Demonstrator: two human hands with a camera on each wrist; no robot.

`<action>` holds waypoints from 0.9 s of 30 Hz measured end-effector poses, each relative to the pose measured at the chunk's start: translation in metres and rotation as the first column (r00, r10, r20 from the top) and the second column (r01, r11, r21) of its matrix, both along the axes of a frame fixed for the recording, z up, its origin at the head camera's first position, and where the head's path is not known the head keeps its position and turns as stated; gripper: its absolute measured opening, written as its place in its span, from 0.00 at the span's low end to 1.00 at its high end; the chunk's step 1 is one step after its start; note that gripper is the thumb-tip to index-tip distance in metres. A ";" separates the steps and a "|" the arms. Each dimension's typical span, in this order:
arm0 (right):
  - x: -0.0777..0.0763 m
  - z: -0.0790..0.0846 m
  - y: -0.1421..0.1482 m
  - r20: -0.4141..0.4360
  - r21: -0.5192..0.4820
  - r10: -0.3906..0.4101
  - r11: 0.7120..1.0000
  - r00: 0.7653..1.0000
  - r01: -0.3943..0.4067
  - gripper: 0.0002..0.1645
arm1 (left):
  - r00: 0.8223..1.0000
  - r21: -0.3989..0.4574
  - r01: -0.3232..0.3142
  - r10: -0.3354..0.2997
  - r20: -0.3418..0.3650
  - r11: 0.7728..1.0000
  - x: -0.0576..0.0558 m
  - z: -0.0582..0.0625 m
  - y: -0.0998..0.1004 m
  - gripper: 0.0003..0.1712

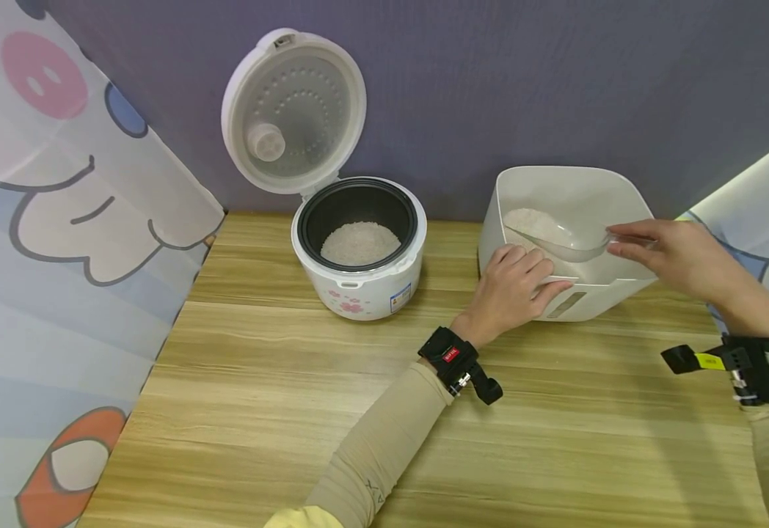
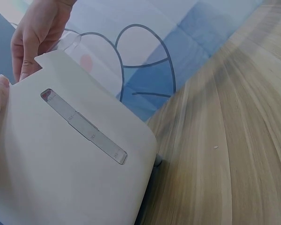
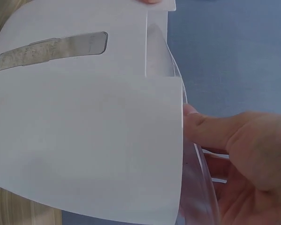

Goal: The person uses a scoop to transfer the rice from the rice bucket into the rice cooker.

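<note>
A white rice bin (image 1: 602,299) stands on the right of the table against the wall, with white rice (image 1: 528,218) inside. My left hand (image 1: 505,292) grips its front rim, fingers hooked over the edge and thumb along the front. In my right hand (image 1: 684,257) is a clear scoop (image 1: 572,254), pinched at its handle end. The scoop lies tilted within the bin's mouth, its tip toward the left wall. From the right wrist view, the bin wall hides most of the scoop (image 3: 199,187). How much rice the scoop holds I cannot tell.
Left of the bin stands a white rice cooker (image 1: 351,299), its lid (image 1: 312,110) raised. Rice (image 1: 361,243) lies in its dark inner pot (image 1: 332,202). Behind is a grey wall (image 1: 464,88); cartoon-printed cloth (image 1: 114,242) borders the wooden table (image 1: 259,367).
</note>
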State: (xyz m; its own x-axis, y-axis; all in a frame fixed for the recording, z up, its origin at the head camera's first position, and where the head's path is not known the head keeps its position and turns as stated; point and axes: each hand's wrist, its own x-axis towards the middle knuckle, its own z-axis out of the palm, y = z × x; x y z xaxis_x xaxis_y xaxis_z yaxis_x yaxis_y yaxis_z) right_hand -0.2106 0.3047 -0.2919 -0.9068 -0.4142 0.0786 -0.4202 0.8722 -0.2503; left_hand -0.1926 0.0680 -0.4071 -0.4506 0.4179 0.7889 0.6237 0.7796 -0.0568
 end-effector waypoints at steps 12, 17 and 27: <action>0.001 -0.003 0.005 -0.027 -0.022 -0.064 0.998 0.998 0.063 0.24 | 1.000 0.003 0.003 -0.003 -0.005 1.000 0.000 0.000 0.001 0.23; 0.000 -0.004 0.005 -0.051 -0.036 -0.073 0.997 0.996 0.071 0.24 | 1.000 0.001 0.001 -0.001 -0.002 1.000 -0.001 0.000 0.001 0.23; -0.001 -0.002 0.005 -0.111 -0.074 -0.078 0.995 0.991 0.069 0.21 | 1.000 -0.004 0.001 -0.001 -0.003 1.000 -0.002 -0.001 0.000 0.24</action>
